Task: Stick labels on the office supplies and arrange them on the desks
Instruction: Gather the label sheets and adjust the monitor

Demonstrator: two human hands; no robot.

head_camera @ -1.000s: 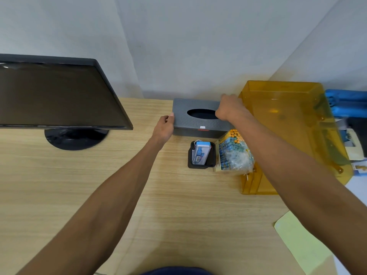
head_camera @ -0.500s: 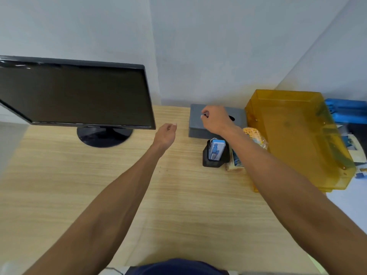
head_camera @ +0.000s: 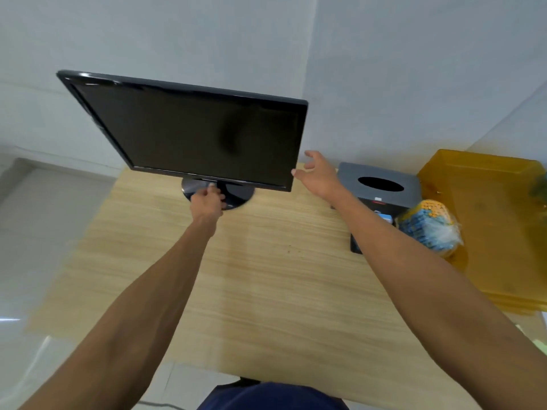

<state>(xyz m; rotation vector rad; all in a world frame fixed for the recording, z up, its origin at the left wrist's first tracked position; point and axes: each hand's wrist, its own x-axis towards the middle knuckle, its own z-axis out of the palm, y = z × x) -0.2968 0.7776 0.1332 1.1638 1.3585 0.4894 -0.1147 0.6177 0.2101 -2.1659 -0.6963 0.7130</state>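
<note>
A black monitor (head_camera: 201,134) stands on its round base (head_camera: 236,195) at the back of the wooden desk (head_camera: 266,279). My left hand (head_camera: 207,202) rests on the front of that base with its fingers curled over the rim. My right hand (head_camera: 318,176) is spread open at the screen's lower right corner, thumb tip at the bezel. To the right sits a grey tissue box (head_camera: 381,187). In front of it a black holder (head_camera: 356,247) with a blue item (head_camera: 386,218) is mostly hidden behind my right forearm. A clear bag of blue and orange pieces (head_camera: 429,229) lies beside it.
A translucent yellow tray (head_camera: 488,220) fills the desk's right end, against the wall corner. Pale floor (head_camera: 44,232) shows past the desk's left edge. The wall stands directly behind the monitor and the tissue box.
Both hands have left the tissue box and swung left to the monitor. The left hand now rests on the base and the right has opened at the screen's corner. The view turned left.
</note>
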